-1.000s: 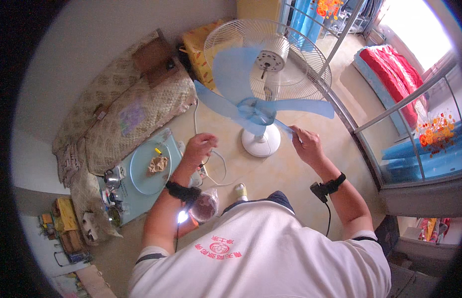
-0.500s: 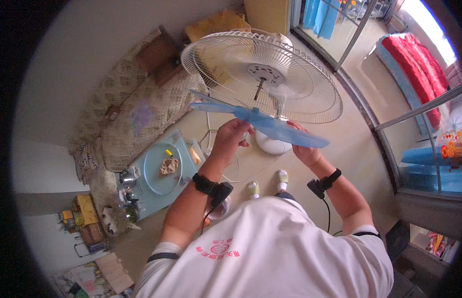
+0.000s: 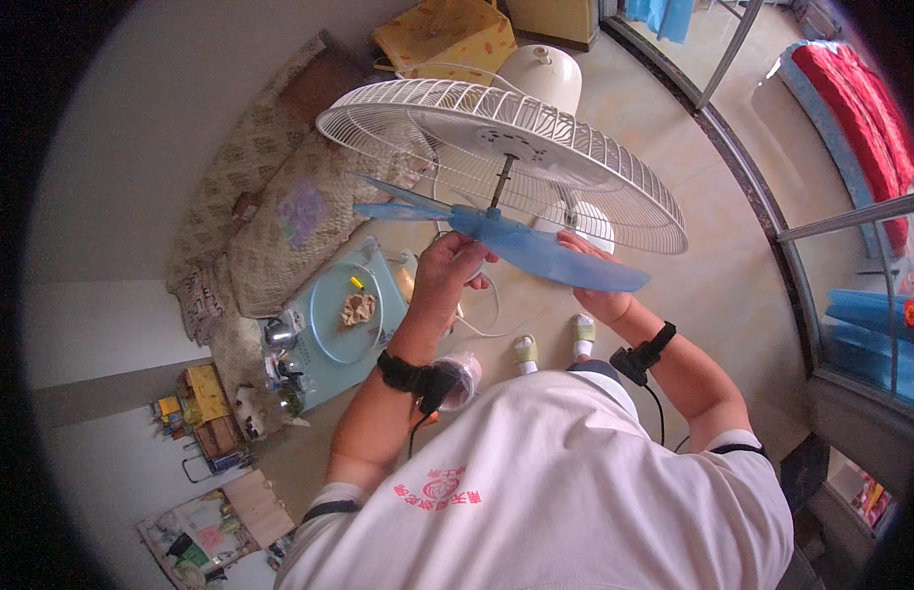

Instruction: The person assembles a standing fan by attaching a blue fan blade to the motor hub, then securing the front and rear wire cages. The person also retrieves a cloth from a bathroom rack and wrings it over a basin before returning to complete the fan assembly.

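My left hand is closed around the hub area of a translucent blue fan blade, with fingers pinched beneath it. At the blade's right side my right hand grips the edge, its fingertips behind the plastic. The metal shaft of a white standing fan comes down to the blade's hub; whether it sits inside the hub I cannot tell. Around the shaft spreads the white wire rear guard, tilted, with the motor housing behind it. Below, partly hidden by guard and blade, is the white round base.
Left of me stands a light blue table with a pale blue ring, a crumpled brown cloth and metal pots. A covered sofa lies beyond it. Glass sliding doors run along the right. A pink bin is near my feet.
The guard now appears more edge-on, and more of the motor housing shows behind it. My view has shifted, while both hands keep hold of the blade near the shaft.
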### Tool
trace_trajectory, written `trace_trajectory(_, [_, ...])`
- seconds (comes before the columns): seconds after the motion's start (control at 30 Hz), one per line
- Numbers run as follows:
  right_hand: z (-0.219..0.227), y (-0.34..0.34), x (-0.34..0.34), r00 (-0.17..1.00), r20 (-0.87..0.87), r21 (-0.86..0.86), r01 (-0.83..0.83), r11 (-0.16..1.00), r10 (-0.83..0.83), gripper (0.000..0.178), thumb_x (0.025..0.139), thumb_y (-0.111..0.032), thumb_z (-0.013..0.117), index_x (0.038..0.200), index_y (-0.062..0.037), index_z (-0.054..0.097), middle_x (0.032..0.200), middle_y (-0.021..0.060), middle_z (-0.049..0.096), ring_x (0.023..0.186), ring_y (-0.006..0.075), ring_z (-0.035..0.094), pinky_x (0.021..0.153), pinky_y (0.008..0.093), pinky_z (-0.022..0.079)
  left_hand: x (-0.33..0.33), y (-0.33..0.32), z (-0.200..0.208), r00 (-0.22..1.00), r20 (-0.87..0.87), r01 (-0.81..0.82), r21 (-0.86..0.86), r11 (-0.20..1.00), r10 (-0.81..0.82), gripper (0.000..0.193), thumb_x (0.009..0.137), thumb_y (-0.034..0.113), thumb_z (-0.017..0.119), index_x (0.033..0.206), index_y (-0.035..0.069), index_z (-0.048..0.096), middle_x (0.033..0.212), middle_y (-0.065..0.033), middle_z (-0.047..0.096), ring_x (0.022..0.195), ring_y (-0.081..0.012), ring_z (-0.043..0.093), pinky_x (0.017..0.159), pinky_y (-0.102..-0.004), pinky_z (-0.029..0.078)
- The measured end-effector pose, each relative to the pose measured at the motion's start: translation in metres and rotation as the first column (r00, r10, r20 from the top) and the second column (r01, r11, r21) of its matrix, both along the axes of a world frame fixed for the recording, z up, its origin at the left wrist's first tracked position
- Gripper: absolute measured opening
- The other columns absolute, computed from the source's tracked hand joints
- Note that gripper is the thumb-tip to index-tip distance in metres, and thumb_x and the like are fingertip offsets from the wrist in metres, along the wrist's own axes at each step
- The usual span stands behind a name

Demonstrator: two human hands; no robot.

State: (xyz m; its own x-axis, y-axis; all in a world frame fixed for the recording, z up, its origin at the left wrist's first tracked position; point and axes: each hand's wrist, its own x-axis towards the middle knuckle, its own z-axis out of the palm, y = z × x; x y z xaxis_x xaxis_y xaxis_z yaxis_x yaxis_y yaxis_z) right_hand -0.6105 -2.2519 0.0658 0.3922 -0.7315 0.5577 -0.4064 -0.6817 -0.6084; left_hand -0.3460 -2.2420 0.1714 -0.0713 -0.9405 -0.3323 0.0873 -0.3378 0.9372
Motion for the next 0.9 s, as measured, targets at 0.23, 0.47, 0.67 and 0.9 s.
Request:
trace_trajectory(0.23, [-0.012,-0.003,0.012,0.994,0.102,0.043,-0.031,0.999,0.027,0.055,0.075,0.011,0.054,0.129,0.0012,0.054,0.134,0.0205,0.059,0.122,0.038,0.06,0.102,0.0433,0.051,-0.002,-0.001,0.005,1.0,0.027,-0.012,-0.025,1.0,0.012,0.018,0.095,0.02,0.067,0.103,0.005,0.064,0.09,-0.0051,0.07,0.065,-0.0067,0.056,0.062,-0.0244,0.051])
trace_trajectory(0.47, [-0.012,0.003,0.019,0.994,0.108,0.008,-0.006,1.0,0.005,0.056,0.072,0.008,0.063,0.127,-0.0004,0.056,0.134,0.0182,0.06,0.123,0.0344,0.06,0.1,0.0413,0.052,-0.002,0.002,0.011,0.993,0.109,-0.049,-0.02,0.999,0.05,0.018,0.095,0.02,0.067,0.102,0.005,0.063,0.09,-0.0043,0.069,0.069,-0.0076,0.058,0.064,-0.0251,0.053])
trace_trajectory(0.67, [-0.008,0.009,0.027,0.992,0.12,0.059,0.041,0.997,-0.048,0.057,0.073,0.008,0.064,0.128,-0.0016,0.056,0.134,0.0171,0.06,0.124,0.0334,0.06,0.102,0.0412,0.051,-0.003,0.002,0.011,0.991,0.125,-0.039,-0.103,0.994,0.052,0.016,0.095,0.019,0.066,0.1,0.004,0.063,0.09,-0.0039,0.068,0.064,-0.0065,0.058,0.063,-0.0254,0.054])
trace_trajectory(0.9, [-0.008,0.011,0.033,0.991,0.108,0.062,0.076,0.995,-0.083,0.055,0.074,0.006,0.065,0.127,-0.0026,0.058,0.132,0.0169,0.061,0.122,0.0333,0.06,0.103,0.0425,0.049,-0.007,0.0,0.008,0.975,0.195,-0.089,-0.102,0.991,0.108,0.013,0.095,0.012,0.065,0.1,0.001,0.062,0.085,-0.004,0.065,0.058,-0.0072,0.055,0.065,-0.0269,0.056])
